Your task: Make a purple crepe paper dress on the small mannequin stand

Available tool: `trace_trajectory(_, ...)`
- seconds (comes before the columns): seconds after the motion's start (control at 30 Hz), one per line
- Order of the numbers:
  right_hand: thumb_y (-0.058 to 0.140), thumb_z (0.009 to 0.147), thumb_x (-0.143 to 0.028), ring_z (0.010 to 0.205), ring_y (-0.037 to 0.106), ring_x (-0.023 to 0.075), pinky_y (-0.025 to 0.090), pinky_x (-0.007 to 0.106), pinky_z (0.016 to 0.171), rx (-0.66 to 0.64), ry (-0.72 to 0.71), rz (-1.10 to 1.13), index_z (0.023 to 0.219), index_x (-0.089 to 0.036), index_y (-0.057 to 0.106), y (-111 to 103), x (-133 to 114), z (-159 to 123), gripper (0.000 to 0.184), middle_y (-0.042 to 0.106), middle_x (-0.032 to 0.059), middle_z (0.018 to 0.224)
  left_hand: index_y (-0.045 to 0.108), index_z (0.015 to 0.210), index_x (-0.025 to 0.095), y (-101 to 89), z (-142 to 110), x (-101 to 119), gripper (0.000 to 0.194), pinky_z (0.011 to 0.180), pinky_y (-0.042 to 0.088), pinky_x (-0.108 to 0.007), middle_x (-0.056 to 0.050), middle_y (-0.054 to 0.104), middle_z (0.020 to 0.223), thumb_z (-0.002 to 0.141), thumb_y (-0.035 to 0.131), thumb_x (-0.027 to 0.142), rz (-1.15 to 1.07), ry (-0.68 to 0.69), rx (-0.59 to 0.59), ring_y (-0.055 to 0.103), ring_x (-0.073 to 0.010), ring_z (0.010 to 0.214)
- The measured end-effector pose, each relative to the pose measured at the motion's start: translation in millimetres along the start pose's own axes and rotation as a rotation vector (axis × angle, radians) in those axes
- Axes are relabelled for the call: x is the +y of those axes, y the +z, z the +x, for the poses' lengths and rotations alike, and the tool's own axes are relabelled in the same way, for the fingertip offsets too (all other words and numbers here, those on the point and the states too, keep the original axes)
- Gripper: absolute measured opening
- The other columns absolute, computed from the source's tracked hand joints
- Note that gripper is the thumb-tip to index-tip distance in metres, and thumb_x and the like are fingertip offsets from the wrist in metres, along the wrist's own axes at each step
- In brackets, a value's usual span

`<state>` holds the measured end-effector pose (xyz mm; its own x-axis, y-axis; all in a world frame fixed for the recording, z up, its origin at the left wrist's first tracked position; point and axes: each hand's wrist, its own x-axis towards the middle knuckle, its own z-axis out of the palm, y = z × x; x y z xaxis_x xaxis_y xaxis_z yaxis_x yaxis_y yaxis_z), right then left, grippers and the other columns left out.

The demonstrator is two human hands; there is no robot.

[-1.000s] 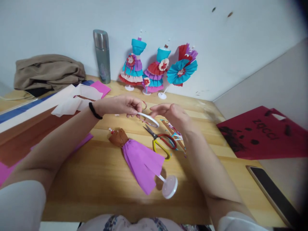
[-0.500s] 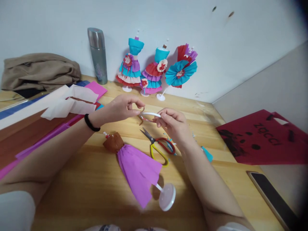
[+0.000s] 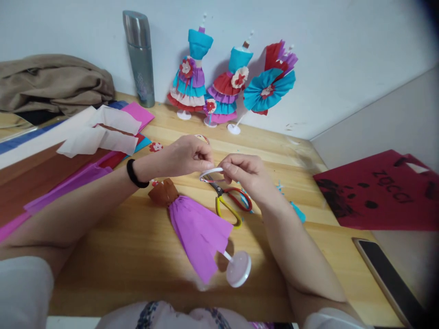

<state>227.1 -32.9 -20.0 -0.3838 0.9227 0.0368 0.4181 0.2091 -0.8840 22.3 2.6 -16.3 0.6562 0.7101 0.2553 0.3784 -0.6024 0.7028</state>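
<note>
My right hand (image 3: 242, 170) pinches a thin white ring, which looks like a roll of tape (image 3: 213, 172), by its right side. Just left of it my left hand (image 3: 192, 157) is closed, thumb and forefinger pressed together at the ring's upper edge; what they grip is too small to make out. Below the ring lie scissors (image 3: 229, 201) with one red and one yellow handle, the blades partly hidden. Closer to me a small dress form (image 3: 199, 233) rests on its side, wearing a brown bodice and purple crepe paper skirt; its white round base points right.
Three decorated dress forms (image 3: 192, 82) stand along the wall beside a grey bottle (image 3: 140, 68). Stacked coloured paper (image 3: 68, 169) and a brown cloth (image 3: 55, 87) lie at left. On the right are a red bag (image 3: 380, 192), a phone (image 3: 387, 274) and blue scraps (image 3: 297, 212).
My left hand has closed and come down nearer the ring; the brown strip seen by its fingers is no longer visible. The ring is lower, over the scissor blades. The view has shifted slightly.
</note>
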Motion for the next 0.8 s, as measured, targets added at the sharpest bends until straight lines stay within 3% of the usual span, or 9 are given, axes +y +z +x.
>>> trace_trajectory(0.23,0.061,0.081,-0.039,0.052,0.046,0.0111,0.035,0.026,0.053,0.002,0.05,0.188,0.063,-0.019,0.06,-1.5,10.0,2.7,0.027,0.054,-0.0013,0.054,0.072,0.071,0.011,2.4,2.0,-2.2,0.023,0.052,0.037,-0.019,0.0,0.063,0.059,0.084,0.055,0.02,-0.085,-0.025,-0.021,0.05,-0.0078,0.055)
trace_trajectory(0.37,0.063,0.079,-0.038,0.05,0.044,0.0105,0.035,0.027,0.053,0.001,0.077,0.211,0.059,-0.02,0.058,-0.1,10.6,3.9,0.028,0.053,-0.0017,0.052,0.075,0.077,0.011,3.2,0.1,1.8,0.008,0.054,0.037,-0.018,0.003,0.061,0.056,0.076,0.068,0.015,-0.071,-0.004,-0.055,0.051,-0.0074,0.056)
trace_trajectory(0.5,0.063,0.08,-0.038,0.05,0.045,0.0107,0.034,0.027,0.054,0.007,0.075,0.205,0.058,-0.02,0.057,0.3,10.1,4.3,0.028,0.052,-0.0021,0.052,0.076,0.08,0.01,1.6,-1.2,2.3,0.009,0.054,0.036,-0.018,0.003,0.06,0.057,0.073,0.07,0.01,-0.039,-0.068,-0.069,0.052,-0.0075,0.056)
trace_trajectory(0.8,0.06,0.08,-0.041,0.053,0.046,0.012,0.036,0.028,0.055,0.031,0.043,0.141,0.061,-0.021,0.058,-0.5,9.4,4.9,0.029,0.054,-0.0011,0.055,0.066,0.06,0.013,3.7,1.1,2.4,0.016,0.053,0.03,-0.02,0.005,0.055,0.051,0.075,0.062,0.008,0.004,-0.088,-0.011,0.044,-0.0071,0.053)
